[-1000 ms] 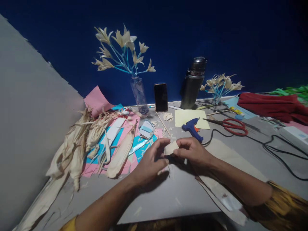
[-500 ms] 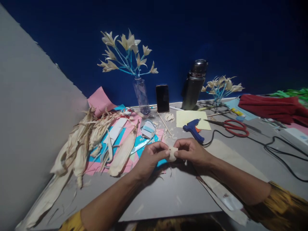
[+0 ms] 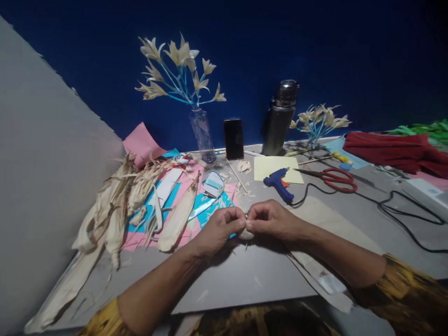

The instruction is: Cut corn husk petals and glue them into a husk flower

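Observation:
A small pale piece of corn husk [image 3: 246, 233] is pinched between my two hands, low over the front of the table. My left hand [image 3: 224, 227] grips it from the left with thumb and forefinger. From the other side my right hand [image 3: 268, 220] pinches it, its fingertips touching those of the left. Most of the piece's upper part is hidden behind the fingers. Just beyond the right hand lies a blue glue gun [image 3: 278, 183], partly over a yellow paper sheet [image 3: 261, 168]. Red-handled scissors [image 3: 338, 180] rest right of the gun.
Dried corn husks [image 3: 117, 214] heap up at left over pink and blue paper [image 3: 182, 236]. A glass vase [image 3: 202, 135] with husk flowers, a phone [image 3: 234, 139] and a steel flask [image 3: 280, 123] stand along the blue wall. A black cord [image 3: 378, 203] crosses the right side beside red cloth [image 3: 385, 147].
My hands have drawn together, and their fingertips now meet over the husk piece, covering more of it. The whole view has shifted slightly.

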A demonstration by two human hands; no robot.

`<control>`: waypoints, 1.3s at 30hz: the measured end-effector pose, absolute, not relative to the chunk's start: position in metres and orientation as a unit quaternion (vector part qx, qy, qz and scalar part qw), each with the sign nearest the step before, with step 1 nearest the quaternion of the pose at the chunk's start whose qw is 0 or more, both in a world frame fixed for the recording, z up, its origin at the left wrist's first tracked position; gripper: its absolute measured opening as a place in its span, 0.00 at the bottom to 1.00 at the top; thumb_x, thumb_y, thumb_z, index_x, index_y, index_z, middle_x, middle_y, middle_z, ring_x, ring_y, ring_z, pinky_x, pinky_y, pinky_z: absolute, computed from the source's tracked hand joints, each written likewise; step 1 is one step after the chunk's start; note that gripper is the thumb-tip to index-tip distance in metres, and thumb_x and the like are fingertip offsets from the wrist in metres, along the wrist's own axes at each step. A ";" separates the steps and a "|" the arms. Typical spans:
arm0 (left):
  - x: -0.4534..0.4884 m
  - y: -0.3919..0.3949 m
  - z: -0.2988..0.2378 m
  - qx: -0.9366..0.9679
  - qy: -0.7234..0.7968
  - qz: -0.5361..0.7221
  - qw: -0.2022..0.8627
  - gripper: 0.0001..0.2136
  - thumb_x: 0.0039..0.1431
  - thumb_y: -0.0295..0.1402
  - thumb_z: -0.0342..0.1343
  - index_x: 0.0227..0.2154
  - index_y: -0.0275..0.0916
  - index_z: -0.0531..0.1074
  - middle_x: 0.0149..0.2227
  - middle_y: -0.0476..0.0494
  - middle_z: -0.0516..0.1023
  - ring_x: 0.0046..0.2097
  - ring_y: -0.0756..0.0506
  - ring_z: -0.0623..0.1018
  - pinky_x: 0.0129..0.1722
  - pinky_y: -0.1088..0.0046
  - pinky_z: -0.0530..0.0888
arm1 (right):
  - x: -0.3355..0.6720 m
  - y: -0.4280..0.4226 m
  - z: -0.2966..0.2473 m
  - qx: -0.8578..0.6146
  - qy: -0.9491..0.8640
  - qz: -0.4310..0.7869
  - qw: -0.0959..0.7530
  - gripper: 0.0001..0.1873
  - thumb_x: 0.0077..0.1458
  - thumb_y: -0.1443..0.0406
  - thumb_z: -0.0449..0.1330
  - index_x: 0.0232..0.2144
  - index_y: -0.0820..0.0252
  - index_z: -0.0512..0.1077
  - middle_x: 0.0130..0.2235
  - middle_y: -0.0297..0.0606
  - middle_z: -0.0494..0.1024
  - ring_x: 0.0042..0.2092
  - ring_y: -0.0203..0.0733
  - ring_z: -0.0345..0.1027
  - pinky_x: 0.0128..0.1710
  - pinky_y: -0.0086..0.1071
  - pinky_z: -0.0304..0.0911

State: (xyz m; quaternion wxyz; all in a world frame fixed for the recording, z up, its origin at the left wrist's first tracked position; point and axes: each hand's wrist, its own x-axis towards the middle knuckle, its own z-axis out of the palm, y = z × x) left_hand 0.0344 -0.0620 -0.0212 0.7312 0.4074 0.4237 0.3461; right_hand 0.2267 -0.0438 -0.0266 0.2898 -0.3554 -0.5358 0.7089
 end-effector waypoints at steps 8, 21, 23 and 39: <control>0.031 -0.062 -0.019 0.435 0.372 0.357 0.738 0.20 0.49 0.47 0.69 0.30 0.36 0.68 0.24 0.47 0.75 0.24 0.50 0.74 0.22 0.78 0.68 | 0.224 -0.042 -0.026 -0.358 -0.488 0.730 0.319 0.17 0.41 0.57 0.76 0.24 0.64 0.76 0.19 0.31 0.73 0.21 0.31 0.60 0.23 0.27 0.53; 0.038 -0.059 0.001 0.379 0.338 0.477 0.717 0.19 0.48 0.44 0.71 0.25 0.38 0.68 0.31 0.46 0.72 0.34 0.48 0.74 0.34 0.70 0.75 | 0.225 -0.028 -0.033 -0.325 -0.361 0.760 0.432 0.17 0.45 0.58 0.74 0.25 0.62 0.72 0.19 0.28 0.67 0.21 0.30 0.59 0.22 0.25 0.57; 0.024 -0.059 0.010 0.405 0.334 0.506 0.684 0.19 0.48 0.43 0.70 0.23 0.39 0.66 0.27 0.48 0.71 0.34 0.47 0.74 0.39 0.67 0.75 | 0.229 -0.019 -0.034 -0.337 -0.324 0.738 0.487 0.19 0.44 0.58 0.76 0.24 0.61 0.71 0.20 0.26 0.64 0.22 0.28 0.56 0.21 0.23 0.56; 0.035 -0.050 0.022 0.639 0.478 0.342 0.496 0.12 0.50 0.39 0.66 0.34 0.38 0.75 0.33 0.46 0.77 0.33 0.47 0.74 0.32 0.73 0.69 | 0.228 -0.030 -0.025 -0.345 -0.393 0.693 0.496 0.15 0.47 0.58 0.73 0.28 0.62 0.75 0.21 0.28 0.66 0.22 0.29 0.53 0.21 0.25 0.50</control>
